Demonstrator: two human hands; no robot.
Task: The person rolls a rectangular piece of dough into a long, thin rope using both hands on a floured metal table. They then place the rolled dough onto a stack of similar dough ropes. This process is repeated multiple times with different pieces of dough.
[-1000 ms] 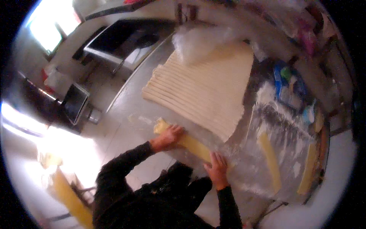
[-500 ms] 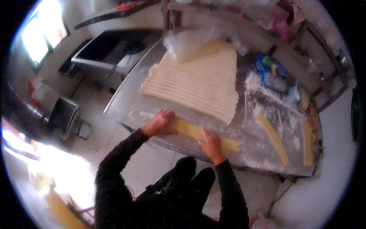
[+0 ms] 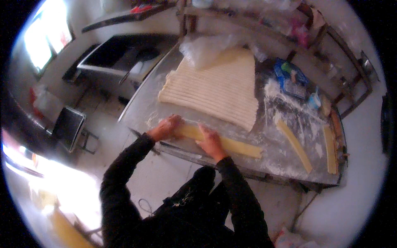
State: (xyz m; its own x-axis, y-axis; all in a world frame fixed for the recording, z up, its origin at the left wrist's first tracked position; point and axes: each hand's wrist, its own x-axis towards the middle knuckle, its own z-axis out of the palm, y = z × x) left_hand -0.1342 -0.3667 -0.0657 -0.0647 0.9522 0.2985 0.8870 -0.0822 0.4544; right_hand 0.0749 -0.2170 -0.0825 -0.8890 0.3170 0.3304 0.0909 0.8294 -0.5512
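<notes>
A long, flat yellow dough strip (image 3: pixel 240 148) lies along the near edge of the metal table. My left hand (image 3: pixel 168 126) is closed round its left end, fingers curled over it. Around its middle, my right hand (image 3: pixel 211 142) grips it with the thumb along the top; the right part of the strip rests on the table. Beyond my hands, several pale dough rows (image 3: pixel 211 89) lie side by side as a ridged slab, its back left part under a clear plastic bag (image 3: pixel 204 51). Two more yellow strips, a slanting one (image 3: pixel 295 146) and an upright one (image 3: pixel 329 151), are at the right.
Flour (image 3: pixel 275 97) dusts the right of the table (image 3: pixel 136 105). A blue printed packet (image 3: pixel 291 78) and a small light-blue cup (image 3: pixel 314 100) stand at its back right. To the left are a dark-topped counter (image 3: pixel 113 51) and a stool (image 3: pixel 70 128). A shelf frame runs behind.
Both hands have shifted left along the yellow strip, the right one more, so a longer piece shows to its right. My view has moved slightly.
</notes>
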